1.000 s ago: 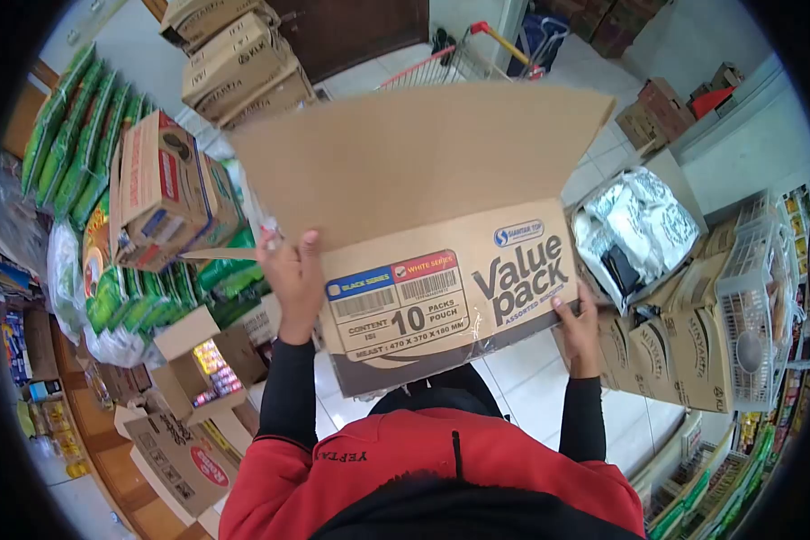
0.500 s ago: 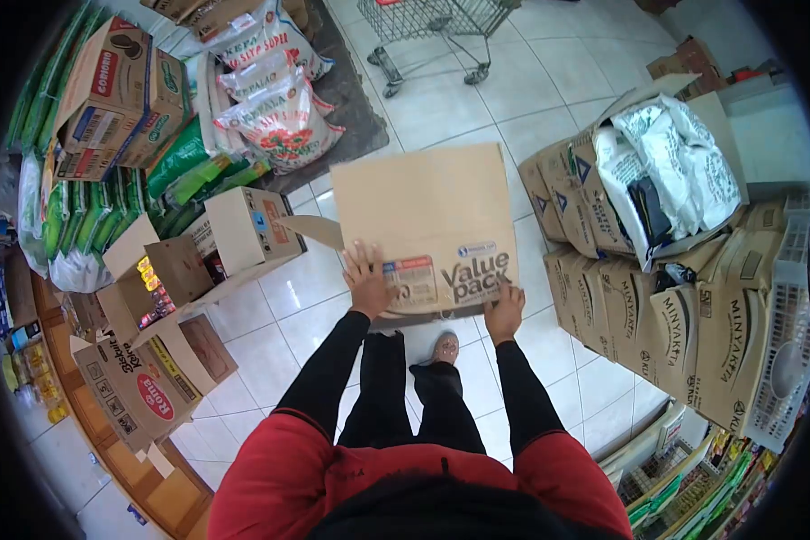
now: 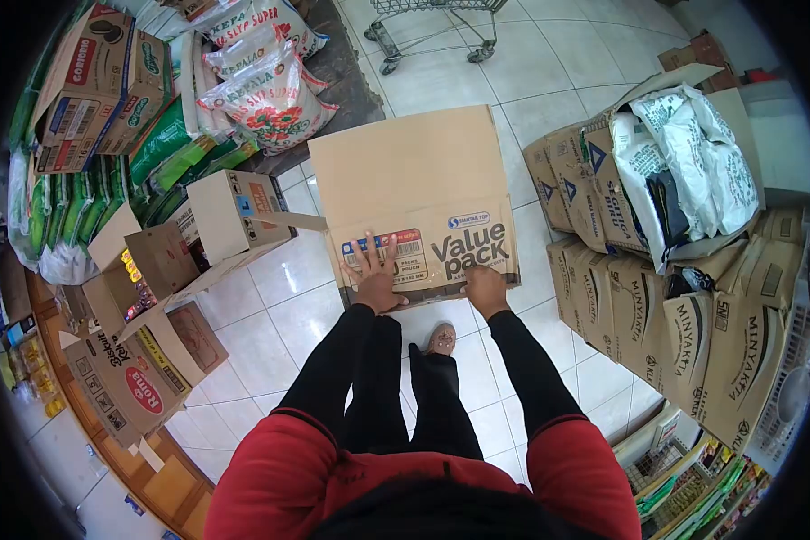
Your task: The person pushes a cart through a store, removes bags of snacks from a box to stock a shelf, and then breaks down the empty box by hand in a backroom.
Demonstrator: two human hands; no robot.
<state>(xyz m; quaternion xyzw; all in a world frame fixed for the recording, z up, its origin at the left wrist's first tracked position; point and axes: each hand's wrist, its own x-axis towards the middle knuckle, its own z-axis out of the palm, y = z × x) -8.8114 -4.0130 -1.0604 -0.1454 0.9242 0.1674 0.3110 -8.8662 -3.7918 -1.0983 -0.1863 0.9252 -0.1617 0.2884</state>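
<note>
A brown cardboard box (image 3: 405, 171) printed "Value pack" is in front of me, with a wide plain flap standing out at its far side and a narrower flap sticking out to the left. My left hand (image 3: 375, 277) lies flat on the printed panel, fingers spread over the label. At the panel's near edge, below the word "pack", my right hand (image 3: 486, 290) is closed with its fingers curled against the cardboard. Its fingertips are partly hidden. The box's underside is out of sight.
Open cartons (image 3: 234, 216) and a Roma carton (image 3: 135, 382) stand to the left. Rice sacks (image 3: 274, 103) lie beyond them. On the right, a carton of white pouches (image 3: 684, 162) sits above Minyakita cartons (image 3: 675, 337). A shopping cart (image 3: 432, 18) stands ahead on the tiles.
The box's printed panel has turned more toward me, showing more of its print. My left hand has spread out lower on it, and my right hand has moved inward along the near edge and curled.
</note>
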